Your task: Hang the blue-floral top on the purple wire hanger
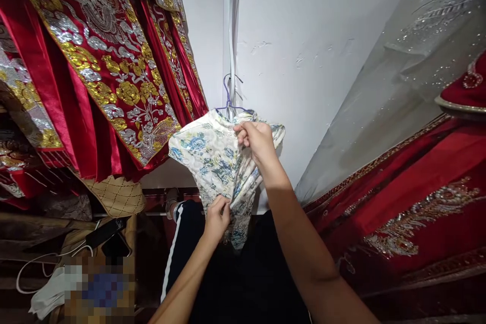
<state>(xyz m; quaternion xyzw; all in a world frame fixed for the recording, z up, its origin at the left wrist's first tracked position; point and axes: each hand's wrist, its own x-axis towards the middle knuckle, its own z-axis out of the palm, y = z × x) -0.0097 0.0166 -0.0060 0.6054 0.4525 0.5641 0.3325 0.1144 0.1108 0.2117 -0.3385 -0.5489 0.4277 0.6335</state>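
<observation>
In front of me a white dress with blue and yellow flowers hangs on a purple hanger. The hanger's hook is up against a pale upright pole at the wall. My right hand is closed near the dress's collar, pinching the edge of its front opening. Lower down, my left hand is closed on the same front edge, around waist height of the garment. The edge runs taut between the two hands. Part of the dress's right side is behind my right hand and forearm.
Red costumes with gold and silver sequins hang at the left. Red beaded fabric and sheer white cloth hang at the right. A wooden stand at lower left bears a dark phone and a white cable.
</observation>
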